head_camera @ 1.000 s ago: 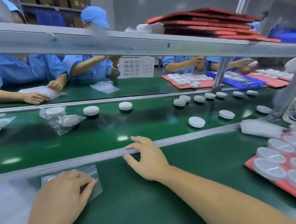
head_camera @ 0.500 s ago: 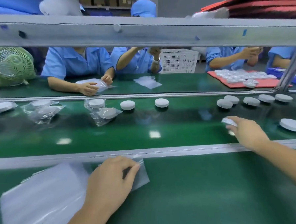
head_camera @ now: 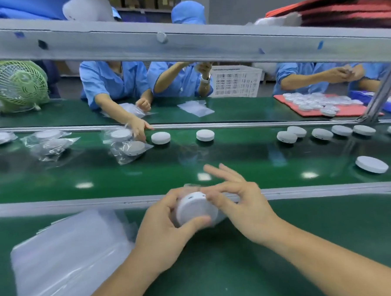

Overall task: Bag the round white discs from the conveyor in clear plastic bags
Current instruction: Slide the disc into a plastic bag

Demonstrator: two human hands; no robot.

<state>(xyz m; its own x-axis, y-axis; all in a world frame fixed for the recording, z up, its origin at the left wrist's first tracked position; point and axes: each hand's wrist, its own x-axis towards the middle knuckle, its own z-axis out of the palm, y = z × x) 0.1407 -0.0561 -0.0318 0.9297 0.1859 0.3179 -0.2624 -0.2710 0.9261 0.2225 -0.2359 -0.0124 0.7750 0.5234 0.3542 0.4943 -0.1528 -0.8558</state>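
Grey beam (head_camera: 184,44) hides workers (head_camera: 114,82); loose discs (head_camera: 204,135) on belt (head_camera: 101,175).

White disc (head_camera: 194,210) partly in a clear bag (head_camera: 219,219)
The disc, small holes in its rim, is held tilted over the bench (head_camera: 308,243) edge; spare bags (head_camera: 66,252) are stacked at left, and loose discs (head_camera: 160,138) are spread along the conveyor (head_camera: 258,162).

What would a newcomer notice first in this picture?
At centre front, the left hand grips a white disc while the right hand pinches the clear bag around it. Bare discs wait on the green conveyor behind; a stack of empty bags lies lower left.
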